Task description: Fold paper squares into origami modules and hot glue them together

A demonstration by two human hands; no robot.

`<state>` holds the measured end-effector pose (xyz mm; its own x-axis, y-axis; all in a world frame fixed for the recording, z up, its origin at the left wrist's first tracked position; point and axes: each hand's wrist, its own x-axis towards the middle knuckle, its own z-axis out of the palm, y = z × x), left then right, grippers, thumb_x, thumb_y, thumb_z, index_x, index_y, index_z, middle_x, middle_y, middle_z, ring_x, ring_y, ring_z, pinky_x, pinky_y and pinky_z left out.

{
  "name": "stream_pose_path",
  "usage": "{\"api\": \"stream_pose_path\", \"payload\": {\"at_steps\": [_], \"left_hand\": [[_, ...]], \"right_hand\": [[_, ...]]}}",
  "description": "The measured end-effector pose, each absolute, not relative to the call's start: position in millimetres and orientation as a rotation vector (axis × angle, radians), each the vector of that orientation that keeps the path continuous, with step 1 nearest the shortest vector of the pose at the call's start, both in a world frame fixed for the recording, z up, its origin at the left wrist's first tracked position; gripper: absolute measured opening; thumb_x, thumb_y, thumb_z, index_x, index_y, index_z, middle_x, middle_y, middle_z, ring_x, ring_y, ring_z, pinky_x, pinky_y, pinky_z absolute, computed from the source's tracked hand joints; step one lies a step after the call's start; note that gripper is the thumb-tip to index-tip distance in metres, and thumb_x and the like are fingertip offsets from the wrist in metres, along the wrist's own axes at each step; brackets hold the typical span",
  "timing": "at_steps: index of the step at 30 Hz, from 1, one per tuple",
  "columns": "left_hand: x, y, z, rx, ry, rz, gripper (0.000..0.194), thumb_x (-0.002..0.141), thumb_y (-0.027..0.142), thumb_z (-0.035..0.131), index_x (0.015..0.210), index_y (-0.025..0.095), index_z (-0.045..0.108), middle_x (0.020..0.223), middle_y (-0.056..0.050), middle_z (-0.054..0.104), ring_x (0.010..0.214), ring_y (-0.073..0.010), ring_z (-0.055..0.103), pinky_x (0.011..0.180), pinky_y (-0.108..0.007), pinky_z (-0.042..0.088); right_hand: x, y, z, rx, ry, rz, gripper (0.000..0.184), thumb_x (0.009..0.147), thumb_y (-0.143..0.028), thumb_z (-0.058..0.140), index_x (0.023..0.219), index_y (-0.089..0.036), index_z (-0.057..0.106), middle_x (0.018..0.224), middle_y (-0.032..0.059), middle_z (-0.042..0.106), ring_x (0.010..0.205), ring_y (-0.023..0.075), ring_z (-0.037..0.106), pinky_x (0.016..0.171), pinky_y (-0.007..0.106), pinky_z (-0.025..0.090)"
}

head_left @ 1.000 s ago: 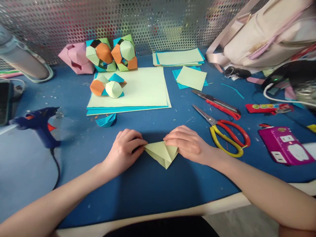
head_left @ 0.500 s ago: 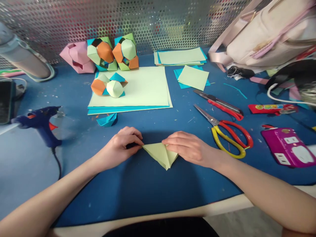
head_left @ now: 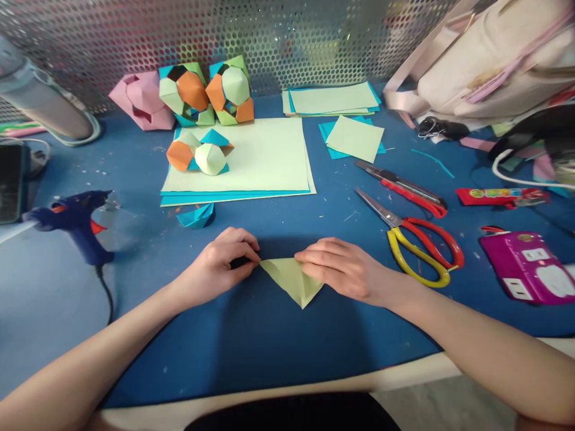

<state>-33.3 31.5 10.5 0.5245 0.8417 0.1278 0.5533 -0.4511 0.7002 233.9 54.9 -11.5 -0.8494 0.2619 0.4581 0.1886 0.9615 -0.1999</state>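
A pale yellow-green paper [head_left: 290, 278], folded into a triangle, lies on the blue table with its point towards me. My left hand [head_left: 228, 260] pinches its left corner between thumb and fingertips. Over its right part, my right hand [head_left: 338, 266] presses with fingers held together, hiding that corner. Beyond my left hand lies a small folded blue paper piece [head_left: 196, 216]. Further back, a partly assembled paper model [head_left: 200, 152] in orange, blue and pale green rests on large paper sheets [head_left: 274, 158].
Scissors [head_left: 415, 251], a box cutter [head_left: 404, 187] and a purple power socket [head_left: 527, 266] are on the right. A glue gun [head_left: 81, 221] lies left. Finished paper models [head_left: 191, 93], paper squares [head_left: 356, 137], a bottle [head_left: 49, 96] and a bag [head_left: 485, 66] stand along the back.
The folded paper's edges have come together into a flatter triangle under my right hand. Both hands stay nearly in place; the view has shifted slightly.
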Motion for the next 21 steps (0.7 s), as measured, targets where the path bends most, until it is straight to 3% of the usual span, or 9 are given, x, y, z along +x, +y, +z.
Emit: {"api": "stream_pose_path", "payload": {"at_steps": [6, 12, 21], "left_hand": [[-32.1, 30.8, 9.9, 2.181, 1.132, 0.642, 0.013, 0.081, 0.01, 0.054, 0.077, 0.015, 0.065, 0.091, -0.006, 0.061, 0.087, -0.0157, 0.055, 0.078, -0.031, 0.045], [-31.1, 31.1, 10.9, 2.174, 1.132, 0.647, 0.013, 0.081, 0.011, 0.055, 0.08, 0.016, 0.066, 0.092, -0.006, 0.061, 0.087, -0.0161, 0.055, 0.078, -0.031, 0.046], [-30.3, 31.3, 11.2, 2.189, 1.147, 0.645, 0.013, 0.081, 0.01, 0.054, 0.078, 0.015, 0.066, 0.091, -0.006, 0.062, 0.088, -0.016, 0.056, 0.079, -0.031, 0.045]], "right_hand": [[228.6, 50.0, -10.2, -0.348, -2.549, 0.109, 0.017, 0.085, -0.008, 0.055, 0.101, -0.009, 0.063, 0.101, 0.0106, 0.069, 0.095, 0.0196, 0.062, 0.084, 0.037, 0.052], [226.4, 48.3, -6.6, -0.251, -2.555, 0.132, 0.016, 0.087, -0.007, 0.051, 0.096, -0.006, 0.065, 0.102, 0.0142, 0.069, 0.097, 0.022, 0.062, 0.082, 0.038, 0.054], [226.0, 45.4, -11.9, -0.284, -2.557, 0.116, 0.014, 0.086, -0.01, 0.055, 0.095, -0.011, 0.066, 0.104, 0.0115, 0.069, 0.102, 0.0211, 0.061, 0.082, 0.036, 0.054]]}}
